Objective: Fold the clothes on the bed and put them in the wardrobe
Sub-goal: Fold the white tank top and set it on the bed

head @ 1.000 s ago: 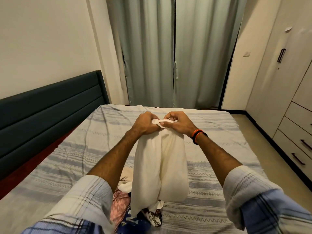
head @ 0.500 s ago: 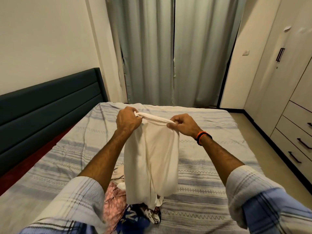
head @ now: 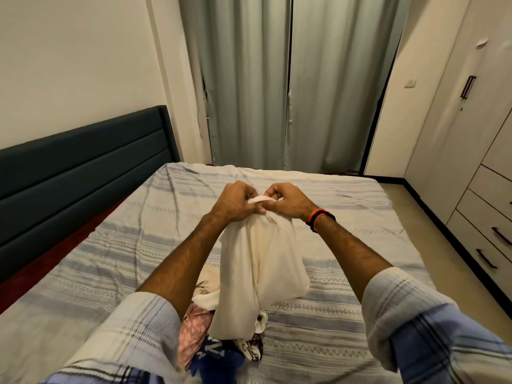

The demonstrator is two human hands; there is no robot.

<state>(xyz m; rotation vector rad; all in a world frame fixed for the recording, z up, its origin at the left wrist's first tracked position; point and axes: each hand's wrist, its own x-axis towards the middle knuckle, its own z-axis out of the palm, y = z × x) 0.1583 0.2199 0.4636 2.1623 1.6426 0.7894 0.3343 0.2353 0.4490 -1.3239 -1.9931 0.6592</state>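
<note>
A cream-white garment [head: 260,267] hangs in the air above the bed [head: 346,328]. My left hand [head: 235,203] and my right hand [head: 288,200] grip its top edge, held close together with fingers curled round the bunched cloth. Its lower end drapes onto a pile of clothes [head: 216,345] at the near edge of the bed, where pink, blue and patterned pieces show, partly hidden by my left sleeve. The wardrobe [head: 465,128] stands along the right wall with its doors closed.
A dark padded headboard [head: 83,167] runs along the bed's left side. Grey curtains [head: 277,84] hang behind the bed. Drawers [head: 487,217] with dark handles sit below the wardrobe, across a strip of floor [head: 432,225] right of the bed.
My hands were together a second ago, spread apart with the top edge stretched between them, and have come back together. The garment hangs bunched again.
</note>
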